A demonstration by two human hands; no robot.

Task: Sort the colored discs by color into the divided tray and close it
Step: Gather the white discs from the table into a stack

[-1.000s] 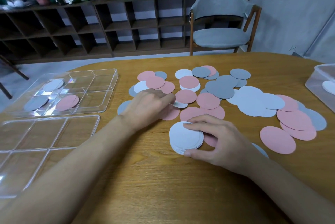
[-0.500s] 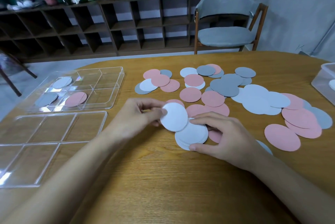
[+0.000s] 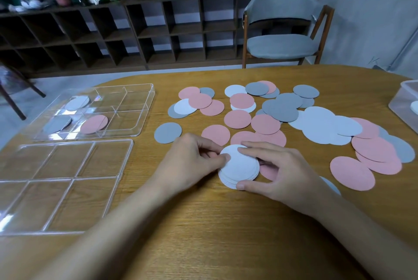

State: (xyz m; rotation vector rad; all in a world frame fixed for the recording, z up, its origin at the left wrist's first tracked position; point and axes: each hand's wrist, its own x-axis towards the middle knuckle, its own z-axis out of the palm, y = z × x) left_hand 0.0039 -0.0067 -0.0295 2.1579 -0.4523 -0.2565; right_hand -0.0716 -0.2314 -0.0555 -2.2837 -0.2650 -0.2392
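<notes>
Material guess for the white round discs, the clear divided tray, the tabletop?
Stack of white round discs: probably thin card or foam sheet, matte; no glare, thin layered edges. Clear divided tray: rigid transparent plastic, glossy; see-through, bright reflections. Brown tabletop: wood or veneer, satin; visible grain.

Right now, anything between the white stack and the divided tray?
Nothing blocking. Left hand and right hand hold the white stack; toward the tray lies bare table, plus one flat gray disc beside the route.
</notes>
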